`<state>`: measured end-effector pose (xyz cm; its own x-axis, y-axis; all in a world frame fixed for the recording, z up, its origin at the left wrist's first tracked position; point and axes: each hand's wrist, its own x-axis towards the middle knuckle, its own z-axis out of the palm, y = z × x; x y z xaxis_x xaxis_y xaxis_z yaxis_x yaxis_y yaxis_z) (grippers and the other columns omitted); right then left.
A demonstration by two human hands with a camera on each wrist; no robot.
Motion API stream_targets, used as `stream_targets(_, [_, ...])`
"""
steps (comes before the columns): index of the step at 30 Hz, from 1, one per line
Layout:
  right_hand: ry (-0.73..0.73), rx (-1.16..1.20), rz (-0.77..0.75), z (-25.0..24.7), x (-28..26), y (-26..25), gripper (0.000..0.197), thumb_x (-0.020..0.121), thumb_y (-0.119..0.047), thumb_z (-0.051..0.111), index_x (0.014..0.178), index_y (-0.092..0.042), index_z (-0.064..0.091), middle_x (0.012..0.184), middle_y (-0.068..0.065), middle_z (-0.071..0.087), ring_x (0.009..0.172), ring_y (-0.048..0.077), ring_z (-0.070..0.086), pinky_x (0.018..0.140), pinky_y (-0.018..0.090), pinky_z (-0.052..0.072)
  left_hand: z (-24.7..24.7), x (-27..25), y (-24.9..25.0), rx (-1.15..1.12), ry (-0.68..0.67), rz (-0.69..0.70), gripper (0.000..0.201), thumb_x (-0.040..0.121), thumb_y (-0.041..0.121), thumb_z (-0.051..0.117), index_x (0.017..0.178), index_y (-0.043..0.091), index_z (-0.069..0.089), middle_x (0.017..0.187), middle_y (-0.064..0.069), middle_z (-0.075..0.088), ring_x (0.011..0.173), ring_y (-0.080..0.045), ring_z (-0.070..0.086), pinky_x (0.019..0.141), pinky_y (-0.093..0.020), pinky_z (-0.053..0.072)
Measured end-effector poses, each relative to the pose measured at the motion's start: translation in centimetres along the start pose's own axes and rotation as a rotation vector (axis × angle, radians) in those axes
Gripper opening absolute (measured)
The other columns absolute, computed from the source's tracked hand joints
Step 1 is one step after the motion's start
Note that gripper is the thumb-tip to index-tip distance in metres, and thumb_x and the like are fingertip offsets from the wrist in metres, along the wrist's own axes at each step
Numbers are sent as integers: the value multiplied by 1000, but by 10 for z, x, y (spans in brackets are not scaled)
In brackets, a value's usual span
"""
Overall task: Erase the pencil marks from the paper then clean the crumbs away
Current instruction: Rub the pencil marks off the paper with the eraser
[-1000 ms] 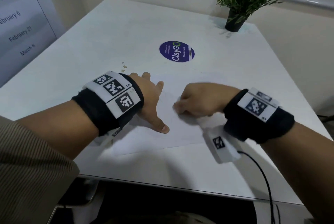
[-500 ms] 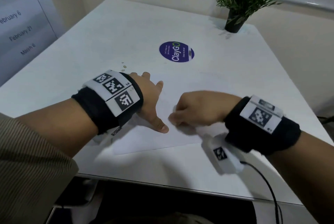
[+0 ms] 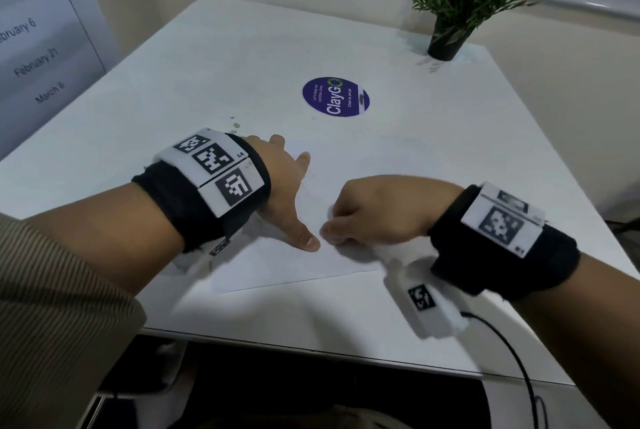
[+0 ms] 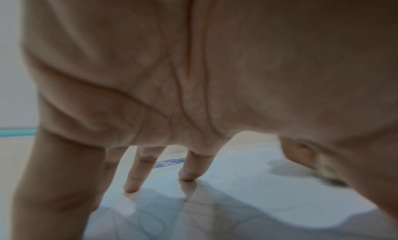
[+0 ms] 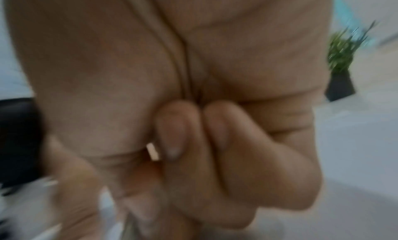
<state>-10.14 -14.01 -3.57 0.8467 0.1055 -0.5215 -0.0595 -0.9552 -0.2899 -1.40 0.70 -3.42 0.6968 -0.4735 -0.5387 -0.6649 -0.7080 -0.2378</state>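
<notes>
A white sheet of paper [image 3: 277,269] lies near the table's front edge. My left hand [image 3: 291,193] presses flat on it, fingers spread, the fingertips [image 4: 131,187] and thumb down on the sheet. My right hand [image 3: 346,220] is curled into a fist just right of the left thumb, pinching a small pale eraser [image 4: 326,173] against the paper. A corner of the eraser [image 5: 152,151] shows between thumb and fingers. Faint pencil lines [image 4: 150,221] and fine dark crumbs [image 4: 237,174] lie on the sheet.
The white table [image 3: 207,75] carries a round purple sticker [image 3: 336,96] past the paper and a potted plant [image 3: 457,2] at the far right corner. A few small specks [image 3: 236,124] sit beyond my left wrist. A black cable [image 3: 512,356] hangs off the front edge.
My right fist has slid left and nearer, closer to the left thumb, still holding the eraser. The left hand has stayed pressed on the paper.
</notes>
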Motion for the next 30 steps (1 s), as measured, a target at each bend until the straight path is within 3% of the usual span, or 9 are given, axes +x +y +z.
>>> stream_targets(3, [59, -9, 85, -13, -1, 13, 48, 98, -45, 55, 60, -16, 61, 57, 1, 56, 55, 24, 49, 64, 36, 47, 1, -2, -1, -1, 1, -1, 145, 58, 98, 58, 163, 25, -11, 163, -21, 17, 143, -43, 34, 108, -50, 40])
stream_targets(8, [-9, 12, -2, 1, -6, 7, 48, 97, -44, 53, 59, -16, 61, 59, 4, 59, 57, 22, 49, 65, 45, 51, 0, 0, -1, 5, 1, 12, 147, 55, 100, 58, 163, 26, -11, 160, -20, 21, 139, -42, 39, 103, -49, 42])
stream_targets(13, [46, 6, 45, -7, -9, 17, 47, 99, -41, 55, 59, -17, 57, 53, -7, 53, 55, 20, 47, 63, 34, 46, -1, -3, -1, 1, -4, 6, 146, 56, 99, 58, 163, 27, -10, 162, -19, 20, 142, -41, 37, 105, -50, 42])
stream_targets(16, [-3, 58, 32, -2, -12, 19, 46, 99, -40, 54, 61, -15, 56, 56, -1, 54, 55, 22, 44, 62, 36, 44, -1, -3, -2, 3, 4, 9, 145, 57, 98, 59, 164, 27, -8, 158, -17, 24, 139, -41, 38, 103, -49, 42])
stream_targets(21, [117, 125, 146, -15, -18, 42, 44, 100, -38, 56, 62, -16, 53, 56, 0, 52, 53, 21, 42, 61, 34, 42, 1, -1, -3, 9, -1, 9, 144, 59, 97, 59, 163, 27, -10, 160, -17, 19, 141, -41, 34, 104, -49, 42])
stream_targets(23, [165, 337, 109, -8, -20, 35, 42, 104, -34, 56, 67, -14, 53, 59, 3, 57, 51, 19, 47, 57, 29, 43, 1, 0, -3, 6, -8, 8, 145, 58, 99, 58, 163, 28, -12, 161, -17, 17, 142, -41, 33, 105, -50, 41])
stream_targets(25, [142, 811, 74, 4, -22, 20, 38, 108, -29, 55, 74, -12, 55, 70, 11, 66, 56, 21, 58, 57, 29, 49, 2, 1, -4, 14, -15, 6, 148, 53, 102, 56, 162, 31, -14, 163, -16, 14, 143, -42, 31, 106, -52, 40])
stream_targets(27, [28, 1226, 65, 16, -22, 6, 34, 109, -28, 52, 80, -12, 57, 85, 20, 70, 68, 29, 70, 66, 34, 59, 3, 2, -6, 23, -28, 8, 152, 47, 104, 55, 161, 34, -17, 166, -15, 10, 145, -42, 28, 107, -54, 38])
stream_targets(30, [-64, 1480, 92, 27, -17, 0, 34, 109, -30, 52, 82, -9, 59, 97, 24, 73, 87, 35, 77, 86, 41, 63, 5, 1, -9, 25, -48, 18, 157, 43, 104, 59, 159, 37, -21, 166, -12, 7, 147, -41, 22, 105, -54, 39])
